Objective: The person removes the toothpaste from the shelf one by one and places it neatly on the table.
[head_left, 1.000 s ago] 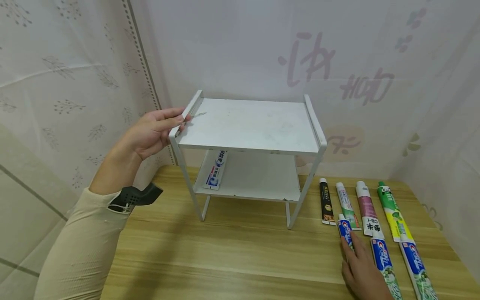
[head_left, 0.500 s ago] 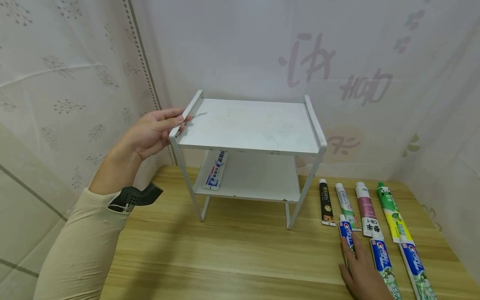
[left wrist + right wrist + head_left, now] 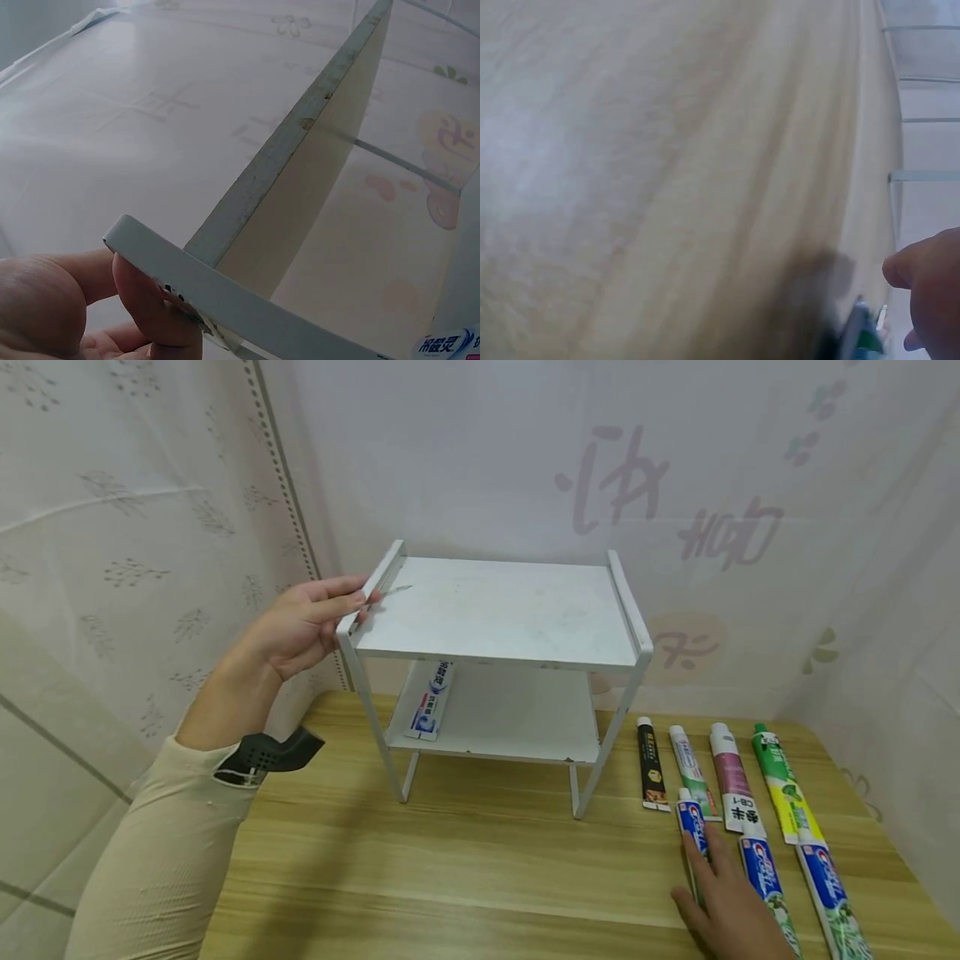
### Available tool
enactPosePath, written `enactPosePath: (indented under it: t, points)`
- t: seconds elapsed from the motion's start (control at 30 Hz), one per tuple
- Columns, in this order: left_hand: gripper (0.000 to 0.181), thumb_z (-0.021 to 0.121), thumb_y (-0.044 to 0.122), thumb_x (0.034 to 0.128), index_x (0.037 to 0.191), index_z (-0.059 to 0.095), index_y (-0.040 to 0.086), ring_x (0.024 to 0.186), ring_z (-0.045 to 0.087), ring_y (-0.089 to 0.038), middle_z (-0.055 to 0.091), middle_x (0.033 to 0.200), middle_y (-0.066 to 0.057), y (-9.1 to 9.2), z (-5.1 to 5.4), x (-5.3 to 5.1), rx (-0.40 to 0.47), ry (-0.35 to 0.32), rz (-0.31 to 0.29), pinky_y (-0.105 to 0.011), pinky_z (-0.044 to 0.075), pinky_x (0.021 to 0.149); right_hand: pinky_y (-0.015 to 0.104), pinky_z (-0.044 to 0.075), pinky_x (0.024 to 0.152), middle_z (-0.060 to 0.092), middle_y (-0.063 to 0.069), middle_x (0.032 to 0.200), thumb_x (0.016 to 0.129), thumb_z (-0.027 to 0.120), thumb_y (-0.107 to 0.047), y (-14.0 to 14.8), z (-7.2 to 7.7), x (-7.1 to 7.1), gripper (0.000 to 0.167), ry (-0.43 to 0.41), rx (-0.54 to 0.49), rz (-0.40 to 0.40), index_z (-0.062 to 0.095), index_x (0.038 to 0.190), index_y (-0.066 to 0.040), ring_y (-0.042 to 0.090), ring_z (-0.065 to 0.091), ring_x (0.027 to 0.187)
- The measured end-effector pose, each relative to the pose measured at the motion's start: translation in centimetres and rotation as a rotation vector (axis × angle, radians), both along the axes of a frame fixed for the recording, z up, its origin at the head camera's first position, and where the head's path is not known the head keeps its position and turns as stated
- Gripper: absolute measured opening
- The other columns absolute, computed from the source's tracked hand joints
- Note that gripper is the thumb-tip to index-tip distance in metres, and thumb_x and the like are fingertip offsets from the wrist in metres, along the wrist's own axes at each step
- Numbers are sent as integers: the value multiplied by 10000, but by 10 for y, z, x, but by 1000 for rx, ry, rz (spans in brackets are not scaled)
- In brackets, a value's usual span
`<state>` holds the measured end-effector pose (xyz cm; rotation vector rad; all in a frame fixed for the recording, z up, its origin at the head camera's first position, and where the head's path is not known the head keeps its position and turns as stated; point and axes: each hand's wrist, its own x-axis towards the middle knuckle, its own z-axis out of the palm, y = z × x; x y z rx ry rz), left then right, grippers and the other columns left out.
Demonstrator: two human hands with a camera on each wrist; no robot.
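A white two-tier rack (image 3: pixel 498 614) stands on the wooden table. My left hand (image 3: pixel 300 622) grips its raised left rail, and the left wrist view shows fingers (image 3: pixel 154 315) bent against the rail's side. On the lower tier, near the left, lies a white and blue toothpaste tube (image 3: pixel 431 702). At lower right, my right hand (image 3: pixel 731 902) rests its extended fingers on a small blue Crest toothpaste tube (image 3: pixel 691 817), with the thumb spread away from it. The hand covers part of that tube. Only a blurred corner of a tube (image 3: pixel 866 341) appears in the right wrist view.
Right of the rack lie a black tube (image 3: pixel 652 764), a white-green tube (image 3: pixel 693 772), a purple-white tube (image 3: pixel 735 777) and a green-yellow tube (image 3: pixel 786 785). Two more Crest tubes, a middle one (image 3: pixel 767 877) and a right one (image 3: pixel 828 893), lie nearer. Patterned cloth (image 3: pixel 465 460) hangs behind.
My right thumb has spread outward to the left, away from the small Crest tube, while the fingers stay on it. The left hand keeps its grip on the rack.
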<state>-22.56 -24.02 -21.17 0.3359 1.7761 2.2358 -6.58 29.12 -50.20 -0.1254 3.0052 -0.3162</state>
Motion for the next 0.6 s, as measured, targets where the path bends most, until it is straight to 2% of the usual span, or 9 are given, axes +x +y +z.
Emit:
enactPosePath:
  t: [0.17, 0.3, 0.43, 0.53, 0.6]
  points:
    - [720, 545, 15, 1042, 1591, 88, -76, 873, 676, -77, 686, 1137, -59, -1, -1, -1, 7, -1, -11, -175, 570, 773, 762, 246, 1071, 132, 342, 1602, 946, 687, -497, -3, 18, 1, 877, 82, 6, 36, 336, 1560, 21, 594, 217, 1400]
    - [716, 540, 16, 1044, 1592, 88, -74, 880, 673, -76, 680, 1146, -58, -1, -1, -1, 3, 1, -10, -171, 567, 776, 719, 25, 1160, 26, 295, 1650, 952, 698, -450, -6, 31, 2, 852, 167, 8, 72, 337, 1558, 26, 562, 133, 1453]
    - [724, 543, 12, 1041, 1597, 84, -64, 910, 675, -86, 674, 1158, -66, -1, 0, -1, 16, -15, -10, -179, 569, 791, 620, -150, 1172, 40, 300, 1647, 950, 699, -462, -10, 40, 4, 872, 212, 21, 95, 307, 1580, -5, 518, 35, 1499]
    - [715, 546, 25, 1043, 1597, 103, -63, 921, 676, -82, 673, 1158, -58, 0, -1, -1, -2, -12, 6, -180, 568, 801, 621, -132, 1183, 122, 316, 1627, 930, 727, -456, -15, 47, 5, 896, 262, 31, 122, 291, 1599, -51, 487, 30, 1516]
    - [714, 545, 23, 1043, 1595, 102, -68, 913, 678, -79, 680, 1151, -57, 0, -1, 0, 0, -9, 6, -181, 569, 800, 623, -123, 1188, 122, 298, 1638, 925, 732, -457, -21, 53, 7, 907, 276, 34, 140, 272, 1613, -84, 453, -9, 1531]
